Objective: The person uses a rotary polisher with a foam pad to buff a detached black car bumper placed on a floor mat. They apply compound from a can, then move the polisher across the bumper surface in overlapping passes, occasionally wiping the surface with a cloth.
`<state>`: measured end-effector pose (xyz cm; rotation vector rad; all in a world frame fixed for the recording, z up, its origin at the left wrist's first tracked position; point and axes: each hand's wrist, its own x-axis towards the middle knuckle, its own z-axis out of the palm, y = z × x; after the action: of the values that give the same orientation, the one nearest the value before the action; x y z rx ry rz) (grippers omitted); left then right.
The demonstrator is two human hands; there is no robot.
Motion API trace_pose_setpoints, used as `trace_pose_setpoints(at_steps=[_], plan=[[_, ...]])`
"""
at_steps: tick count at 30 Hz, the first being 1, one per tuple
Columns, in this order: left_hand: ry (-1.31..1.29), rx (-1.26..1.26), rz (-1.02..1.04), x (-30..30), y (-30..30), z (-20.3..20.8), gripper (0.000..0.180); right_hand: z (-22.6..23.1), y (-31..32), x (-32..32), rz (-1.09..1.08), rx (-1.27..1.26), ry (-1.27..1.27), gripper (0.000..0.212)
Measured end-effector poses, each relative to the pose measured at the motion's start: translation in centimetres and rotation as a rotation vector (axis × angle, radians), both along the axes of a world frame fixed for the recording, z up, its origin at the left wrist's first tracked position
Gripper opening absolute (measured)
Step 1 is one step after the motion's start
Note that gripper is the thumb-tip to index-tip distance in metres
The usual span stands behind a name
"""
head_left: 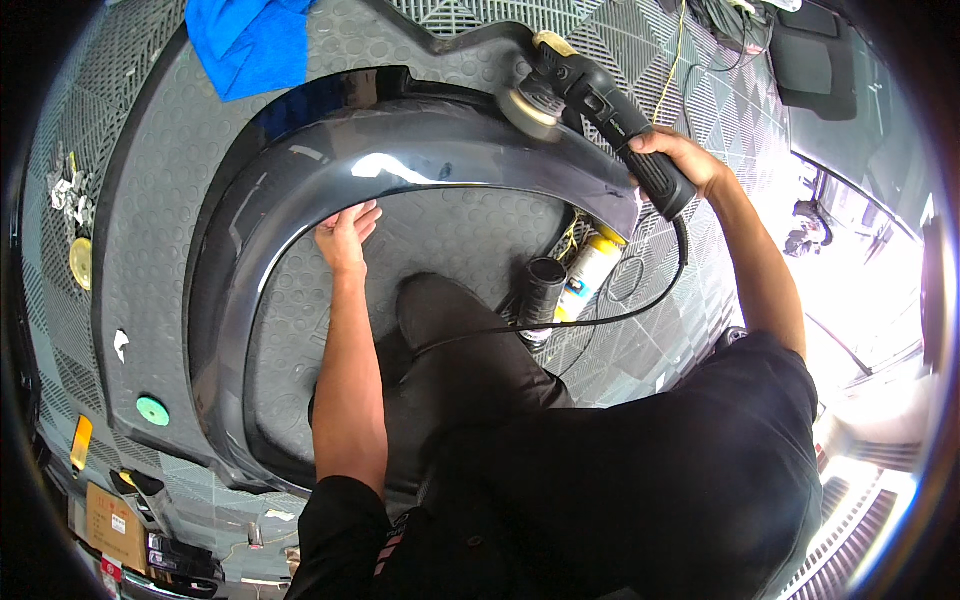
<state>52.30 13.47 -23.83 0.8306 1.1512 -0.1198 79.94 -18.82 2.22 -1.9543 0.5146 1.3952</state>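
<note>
A glossy dark wheel arch panel (300,165) lies curved on a black studded rubber mat. My right hand (685,160) is wrapped round the rear handle of a black polisher (610,115). The polisher's round pale pad (528,115) rests at the panel's upper right stretch, tilted; how firmly it touches I cannot tell. At the panel's inner edge, my left hand (347,235) grips the rim, with some fingers partly hidden by it. The polisher's black cord (655,305) loops down from the handle and crosses over my leg.
A yellow-and-white bottle (590,275) and a black can (543,290) stand inside the arch's right end. A blue cloth (250,45) lies beyond the panel. The mat (150,300) holds a green round pad (153,410). A cardboard box (115,525) sits lower left.
</note>
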Motion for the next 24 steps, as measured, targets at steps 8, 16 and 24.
trace_pose_setpoints(at_steps=[8, 16, 24], plan=[[-0.011, 0.009, 0.011, 0.0, -0.1, 0.1, 0.031, 0.2, -0.3, 0.1, 0.012, 0.026, 0.073, 0.059], [0.001, -0.009, 0.004, 0.2, 0.2, 0.5, 0.035, -0.3, 0.5, 0.4, 0.092, 0.119, 0.042, 0.058], [0.003, 0.003, -0.015, 0.3, 0.2, 0.4, 0.036, 0.3, -6.6, -1.2, 0.019, 0.023, 0.042, 0.059]])
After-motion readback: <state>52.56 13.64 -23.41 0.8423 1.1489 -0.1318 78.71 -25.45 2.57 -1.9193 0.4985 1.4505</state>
